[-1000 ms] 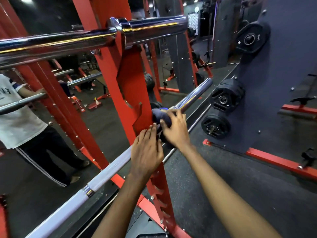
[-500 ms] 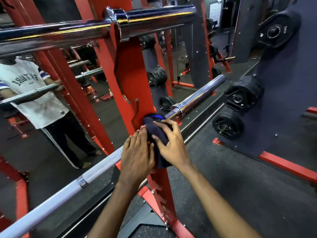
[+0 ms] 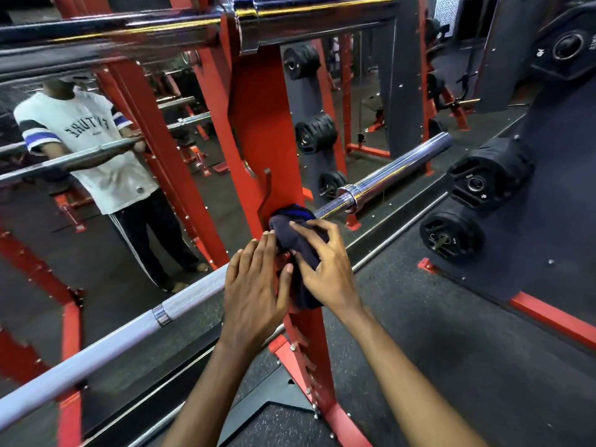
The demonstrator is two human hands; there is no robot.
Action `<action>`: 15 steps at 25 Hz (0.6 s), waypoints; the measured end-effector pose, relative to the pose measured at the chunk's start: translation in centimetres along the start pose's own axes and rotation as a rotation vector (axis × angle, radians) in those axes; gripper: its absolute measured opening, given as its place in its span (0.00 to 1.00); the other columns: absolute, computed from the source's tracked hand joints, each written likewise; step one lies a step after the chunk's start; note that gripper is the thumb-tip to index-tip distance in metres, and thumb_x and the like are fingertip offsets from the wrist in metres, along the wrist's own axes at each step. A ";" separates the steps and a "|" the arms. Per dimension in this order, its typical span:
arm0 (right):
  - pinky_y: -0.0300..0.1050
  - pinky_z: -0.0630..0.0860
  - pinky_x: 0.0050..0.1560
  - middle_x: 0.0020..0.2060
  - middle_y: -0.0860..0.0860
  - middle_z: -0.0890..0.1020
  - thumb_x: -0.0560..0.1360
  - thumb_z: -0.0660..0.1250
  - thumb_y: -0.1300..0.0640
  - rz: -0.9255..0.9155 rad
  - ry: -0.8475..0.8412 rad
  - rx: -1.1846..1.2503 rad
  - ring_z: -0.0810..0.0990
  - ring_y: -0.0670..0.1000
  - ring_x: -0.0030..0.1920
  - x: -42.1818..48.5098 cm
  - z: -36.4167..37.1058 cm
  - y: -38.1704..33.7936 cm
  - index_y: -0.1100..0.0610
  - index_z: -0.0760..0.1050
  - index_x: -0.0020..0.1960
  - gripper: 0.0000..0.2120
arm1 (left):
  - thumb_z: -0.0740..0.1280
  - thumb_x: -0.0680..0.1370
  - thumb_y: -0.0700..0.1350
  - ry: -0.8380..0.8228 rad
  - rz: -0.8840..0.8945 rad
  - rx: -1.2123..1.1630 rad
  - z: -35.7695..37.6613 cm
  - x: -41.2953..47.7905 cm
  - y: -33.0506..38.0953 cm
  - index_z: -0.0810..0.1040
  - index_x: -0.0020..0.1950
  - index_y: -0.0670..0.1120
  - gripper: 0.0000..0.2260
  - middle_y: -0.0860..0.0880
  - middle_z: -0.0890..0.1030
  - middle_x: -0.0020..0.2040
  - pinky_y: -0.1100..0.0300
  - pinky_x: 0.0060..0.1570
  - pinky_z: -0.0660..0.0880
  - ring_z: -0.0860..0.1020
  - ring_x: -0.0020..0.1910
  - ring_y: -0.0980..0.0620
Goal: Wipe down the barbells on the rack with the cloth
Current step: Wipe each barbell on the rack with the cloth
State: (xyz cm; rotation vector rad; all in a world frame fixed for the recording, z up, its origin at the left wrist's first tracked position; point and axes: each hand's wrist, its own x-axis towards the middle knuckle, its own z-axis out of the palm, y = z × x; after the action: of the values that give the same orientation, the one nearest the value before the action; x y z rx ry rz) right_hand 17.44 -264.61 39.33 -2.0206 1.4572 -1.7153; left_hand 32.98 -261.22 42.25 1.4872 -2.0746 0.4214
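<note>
The lower barbell (image 3: pixel 129 337) runs from the bottom left up to its chrome sleeve (image 3: pixel 400 172) at the right and rests on the red rack upright (image 3: pixel 264 124). A dark navy cloth (image 3: pixel 298 233) with a blue stripe is draped over the bar right beside the upright. My right hand (image 3: pixel 325 269) grips the cloth from the right with curled fingers. My left hand (image 3: pixel 254 295) lies over the bar with straight fingers, its fingertips and thumb touching the cloth. A second chrome barbell (image 3: pixel 129 30) sits on the rack overhead.
A mirror behind the rack reflects a person in a white shirt (image 3: pixel 96 150). Black weight plates (image 3: pixel 483 175) hang on pegs on the dark wall at the right, one lower down (image 3: pixel 451 235). Red rack feet and black rubber flooring (image 3: pixel 451 350) lie below.
The cloth and both hands have slid down the bar away from the sleeve collar toward the upright. More cloth now hangs under my right hand. The view has tilted up and left.
</note>
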 end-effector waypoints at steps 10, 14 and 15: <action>0.33 0.66 0.71 0.68 0.57 0.72 0.82 0.67 0.62 0.472 0.491 0.382 0.73 0.46 0.67 1.7 1.5 1.9 0.57 0.72 0.71 0.18 | 0.52 0.83 0.60 -0.164 0.009 0.032 0.9 2.0 1.3 0.57 0.82 0.50 0.30 0.52 0.58 0.82 0.54 0.76 0.47 0.56 0.81 0.53; 0.48 0.77 0.65 0.61 0.54 0.82 0.81 0.68 0.52 0.927 0.593 1.085 0.82 0.51 0.59 3.3 2.5 1.6 0.52 0.73 0.68 0.17 | 0.50 0.83 0.60 -0.188 0.011 0.002 0.4 2.2 1.6 0.57 0.82 0.49 0.29 0.51 0.58 0.82 0.55 0.77 0.48 0.56 0.81 0.54; 0.49 0.78 0.64 0.60 0.56 0.84 0.78 0.69 0.48 1.034 0.594 1.182 0.84 0.54 0.58 3.9 2.4 1.8 0.55 0.75 0.66 0.20 | 0.50 0.83 0.59 -0.196 0.016 -0.002 0.3 2.4 1.6 0.58 0.82 0.49 0.29 0.51 0.58 0.82 0.56 0.78 0.48 0.56 0.81 0.54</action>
State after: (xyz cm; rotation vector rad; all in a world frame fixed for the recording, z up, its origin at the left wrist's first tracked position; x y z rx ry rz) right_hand 17.96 -269.41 40.09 -0.1085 0.8277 -1.8667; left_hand 30.79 -262.65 43.51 1.5662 -2.2380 0.2890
